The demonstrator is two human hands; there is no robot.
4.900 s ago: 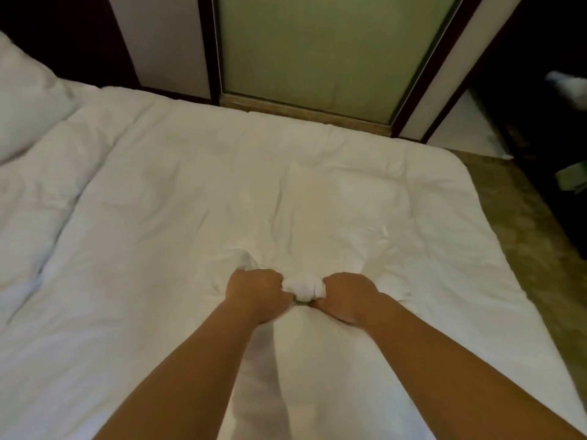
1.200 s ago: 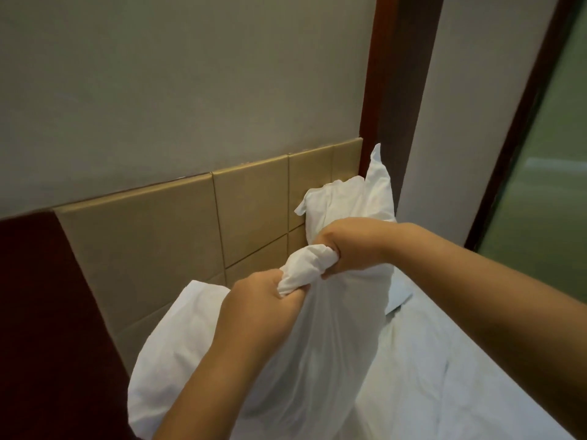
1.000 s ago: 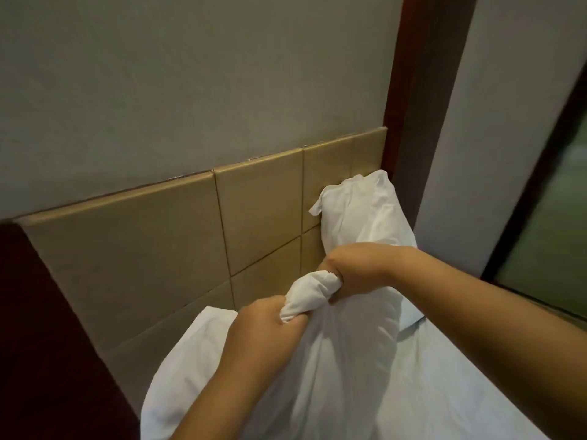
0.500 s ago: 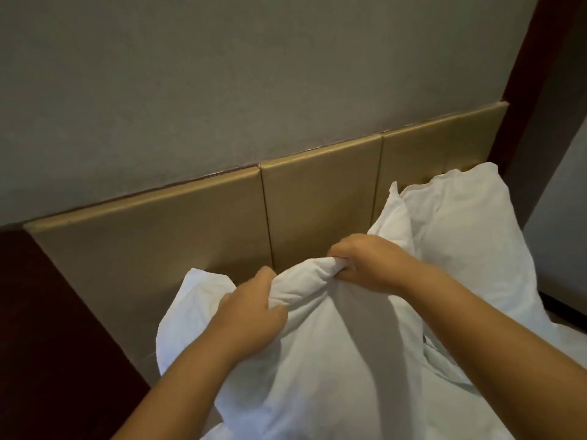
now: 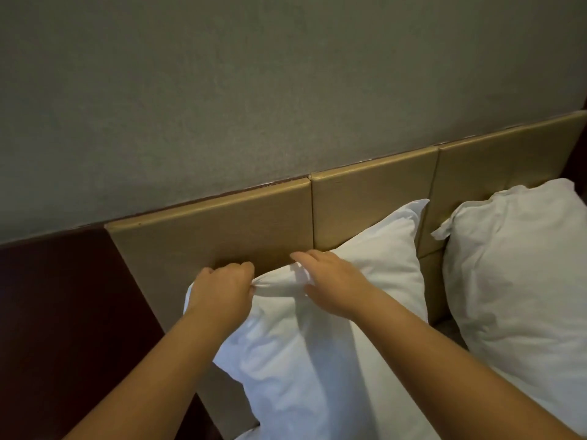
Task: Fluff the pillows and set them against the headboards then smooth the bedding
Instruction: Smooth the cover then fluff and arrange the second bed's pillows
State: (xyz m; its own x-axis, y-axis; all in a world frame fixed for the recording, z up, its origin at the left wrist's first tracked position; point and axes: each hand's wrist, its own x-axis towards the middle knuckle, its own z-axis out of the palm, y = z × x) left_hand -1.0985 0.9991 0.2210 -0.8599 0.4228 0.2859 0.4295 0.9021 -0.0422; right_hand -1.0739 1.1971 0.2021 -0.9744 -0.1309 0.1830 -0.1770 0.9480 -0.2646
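A white pillow [image 5: 317, 354] leans upright against the tan padded headboard [image 5: 254, 223] in the middle of the head view. My left hand [image 5: 222, 287] grips a bunch of its top edge with curled fingers. My right hand [image 5: 333, 284] lies on the same edge just to the right, fingers stretched out and thumb down on the cloth. A second white pillow [image 5: 514, 265] stands against the headboard at the right, apart from both hands.
A grey wall [image 5: 254, 90] rises above the headboard. A dark red-brown panel [image 5: 63, 312] fills the lower left beside the bed. A narrow gap [image 5: 444, 325] separates the two pillows.
The pillow has come down from being held up and now rests against the headboard. My right hand has let go of the bunched edge and opened. The view turned, showing the second pillow.
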